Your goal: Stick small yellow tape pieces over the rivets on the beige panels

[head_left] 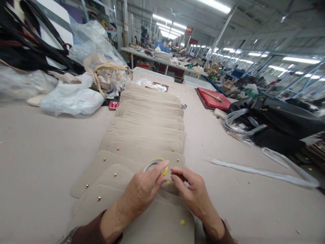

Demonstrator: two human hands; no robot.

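My left hand (148,186) is closed on a roll of yellow tape (153,164), held above the beige panels. Just right of it, my right hand (190,189) has thumb and fingertips pinched together; whatever lies between them is too small to make out. A long overlapping row of beige panels (144,135) runs away from me, the nearer ones with gold-coloured studs (115,175). One small yellow piece (182,222) lies on the nearest panel, and another (168,183) shows between my hands.
Plastic-wrapped items (73,101) and black straps are piled at the left. On the right are a red slab (213,99) with a tool on it, black bags (276,118) and a pale strip (254,172) on the table (45,162). Further worktables stand behind.
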